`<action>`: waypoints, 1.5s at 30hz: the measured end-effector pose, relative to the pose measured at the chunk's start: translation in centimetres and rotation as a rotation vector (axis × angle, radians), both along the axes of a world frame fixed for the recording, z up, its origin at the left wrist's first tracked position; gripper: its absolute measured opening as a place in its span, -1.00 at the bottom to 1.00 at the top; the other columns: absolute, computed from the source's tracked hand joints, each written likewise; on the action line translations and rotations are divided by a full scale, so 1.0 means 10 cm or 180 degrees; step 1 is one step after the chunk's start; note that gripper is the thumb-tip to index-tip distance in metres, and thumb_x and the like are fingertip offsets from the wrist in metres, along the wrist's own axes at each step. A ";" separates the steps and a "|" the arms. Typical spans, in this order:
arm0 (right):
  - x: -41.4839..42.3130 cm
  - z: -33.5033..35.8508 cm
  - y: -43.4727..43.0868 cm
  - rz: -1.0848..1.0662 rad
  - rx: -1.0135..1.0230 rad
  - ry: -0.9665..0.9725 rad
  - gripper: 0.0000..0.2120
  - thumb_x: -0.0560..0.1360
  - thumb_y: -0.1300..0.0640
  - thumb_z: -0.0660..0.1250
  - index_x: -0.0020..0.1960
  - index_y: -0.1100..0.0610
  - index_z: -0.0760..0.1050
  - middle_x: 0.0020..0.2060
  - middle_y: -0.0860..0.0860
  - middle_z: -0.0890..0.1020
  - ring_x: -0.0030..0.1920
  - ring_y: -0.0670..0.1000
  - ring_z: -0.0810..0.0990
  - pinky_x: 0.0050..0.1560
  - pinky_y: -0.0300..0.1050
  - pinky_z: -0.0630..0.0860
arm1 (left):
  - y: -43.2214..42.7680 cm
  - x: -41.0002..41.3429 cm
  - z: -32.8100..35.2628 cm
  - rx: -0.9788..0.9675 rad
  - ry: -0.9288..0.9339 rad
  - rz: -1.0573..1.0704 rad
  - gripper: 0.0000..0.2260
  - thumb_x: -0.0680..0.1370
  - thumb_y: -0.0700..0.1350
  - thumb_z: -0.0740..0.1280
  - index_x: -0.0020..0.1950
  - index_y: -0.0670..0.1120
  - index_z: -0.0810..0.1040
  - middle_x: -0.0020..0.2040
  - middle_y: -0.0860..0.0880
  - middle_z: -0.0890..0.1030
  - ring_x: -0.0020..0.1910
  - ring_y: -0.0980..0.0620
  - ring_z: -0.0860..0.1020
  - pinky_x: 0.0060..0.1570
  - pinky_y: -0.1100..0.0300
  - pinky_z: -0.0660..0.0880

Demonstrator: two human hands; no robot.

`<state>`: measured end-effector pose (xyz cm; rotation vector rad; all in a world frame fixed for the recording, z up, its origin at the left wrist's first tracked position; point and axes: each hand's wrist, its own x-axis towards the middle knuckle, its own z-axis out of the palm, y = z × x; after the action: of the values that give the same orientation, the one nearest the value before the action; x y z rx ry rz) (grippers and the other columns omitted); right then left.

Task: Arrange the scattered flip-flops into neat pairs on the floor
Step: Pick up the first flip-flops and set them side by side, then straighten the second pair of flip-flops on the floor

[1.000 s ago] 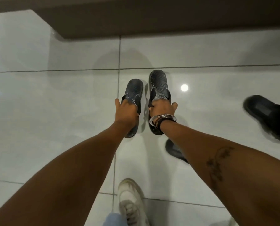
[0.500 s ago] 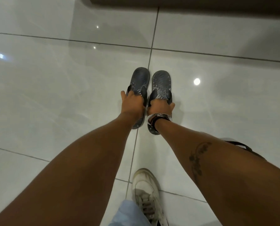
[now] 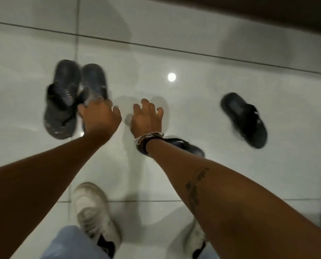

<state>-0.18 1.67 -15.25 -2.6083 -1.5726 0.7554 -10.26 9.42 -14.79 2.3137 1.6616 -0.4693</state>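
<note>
Two flip-flops side by side on the floor at the far left, touching each other. Left hand over the near end of the right one of this pair. Right hand just beside, to the right, above bare floor. One slide sandal alone far to the right, well apart. Another flip-flop partly hidden under the right wrist. Two sneakers nearest to the camera, below the arms

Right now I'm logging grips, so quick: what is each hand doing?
Left hand: open, holding nothing, fingertips by the grey pair.
Right hand: open, fingers spread, holding nothing.
</note>
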 end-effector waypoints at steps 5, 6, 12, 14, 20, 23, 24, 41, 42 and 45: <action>1.63 -0.27 -0.92 -0.0317 -0.1191 -0.0761 -0.49 0.52 0.19 0.18 0.47 0.12 0.25 0.47 0.15 0.24 0.45 0.19 0.21 0.42 0.36 0.05 | -1.00 1.08 -0.06 -0.1507 0.0054 0.0736 -0.42 0.55 0.31 0.17 0.22 -0.16 0.53 0.20 -0.16 0.60 0.24 -0.22 0.51 0.27 -0.11 0.28; 1.94 -0.34 -1.10 -0.0469 -0.1295 -0.0965 -0.54 0.54 0.20 0.17 0.44 0.13 0.31 0.45 0.16 0.29 0.44 0.22 0.22 0.42 0.39 0.05 | -1.16 1.25 -0.12 -0.1718 0.0048 0.0905 -0.44 0.52 0.32 0.20 0.19 -0.15 0.53 0.17 -0.15 0.61 0.21 -0.22 0.53 0.26 -0.10 0.31; 2.72 -0.43 -2.04 -0.0163 -0.1920 -0.1349 -0.76 0.49 0.20 0.24 0.12 0.12 0.57 0.12 0.20 0.55 0.22 0.28 0.45 0.40 0.40 0.07 | -1.89 1.66 -0.38 -0.2004 0.0378 0.1234 -0.71 0.38 0.07 0.23 -0.03 -0.09 0.52 -0.01 -0.12 0.63 0.05 -0.22 0.58 0.18 -0.14 0.46; 2.74 -0.48 -2.25 -0.0064 -0.1577 -0.1466 -0.76 0.46 0.30 0.23 0.09 0.18 0.55 -0.03 0.23 0.59 0.05 0.29 0.55 0.37 0.39 0.14 | -2.01 1.72 -0.37 -0.1760 0.0368 0.1463 -0.77 0.43 0.00 0.25 0.00 -0.09 0.50 0.02 -0.11 0.63 0.12 -0.21 0.56 0.24 -0.12 0.41; 2.74 -0.46 -2.30 -0.0041 -0.1006 -0.1219 -0.79 0.33 0.20 0.21 -0.18 0.02 0.60 -0.47 0.02 0.59 -0.52 0.06 0.56 -0.15 -0.06 0.57 | -2.14 2.04 -0.12 -0.1009 0.0314 0.1037 -0.84 0.54 0.00 0.31 -0.10 -0.08 0.49 0.01 -0.11 0.63 0.18 -0.18 0.51 0.31 -0.07 0.25; 2.83 -0.28 -2.10 -0.0087 -0.0683 -0.1185 -0.64 0.39 0.26 0.17 0.10 0.10 0.60 -0.32 0.06 0.65 -0.37 0.08 0.62 -0.13 -0.10 0.49 | -2.10 2.39 -0.11 -0.0831 -0.0053 0.0681 -0.81 0.54 0.03 0.34 -0.18 -0.05 0.49 -0.06 -0.09 0.64 0.10 -0.17 0.52 0.31 -0.07 0.26; 2.87 -0.26 -2.03 -0.0125 -0.0628 -0.1087 -0.60 0.46 0.29 0.15 0.27 0.19 0.49 -0.16 0.13 0.67 -0.22 0.13 0.65 0.00 -0.03 0.46 | -2.09 2.55 -0.12 -0.0808 -0.0212 0.0622 -0.83 0.54 0.01 0.36 -0.17 -0.05 0.49 -0.05 -0.09 0.62 0.11 -0.17 0.50 0.32 -0.07 0.28; 3.45 -0.35 -1.92 -0.1458 -0.0447 -0.0103 -0.81 0.47 0.31 0.30 0.06 0.24 0.58 0.01 0.21 0.64 0.04 0.24 0.63 0.06 0.06 0.60 | -2.02 3.89 -0.43 -0.0905 -0.0720 -0.0636 -0.82 0.59 -0.01 0.27 -0.09 -0.07 0.58 -0.09 -0.05 0.68 0.03 -0.10 0.57 0.27 -0.10 0.29; 3.43 -0.34 -1.92 -0.1379 -0.0443 -0.0113 -0.81 0.46 0.32 0.30 0.06 0.24 0.58 0.02 0.22 0.64 0.04 0.25 0.63 0.07 0.07 0.60 | -2.03 3.89 -0.43 -0.0978 -0.0729 -0.0657 -0.85 0.56 -0.06 0.27 -0.09 -0.07 0.61 -0.10 -0.04 0.68 0.02 -0.09 0.57 0.26 -0.10 0.28; 3.38 -0.25 -1.90 -0.0981 -0.0533 -0.0214 -0.80 0.48 0.32 0.27 0.07 0.26 0.56 0.05 0.22 0.62 0.04 0.27 0.62 0.05 0.09 0.56 | -2.00 3.83 -0.40 -0.1213 -0.0812 -0.0643 -0.84 0.50 -0.14 0.27 -0.07 -0.03 0.65 -0.11 -0.02 0.67 0.01 -0.09 0.57 0.27 -0.11 0.26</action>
<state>33.64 -17.34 -17.79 -2.9255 -1.1203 0.8117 28.01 -10.61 -18.79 2.1552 1.1180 -0.4613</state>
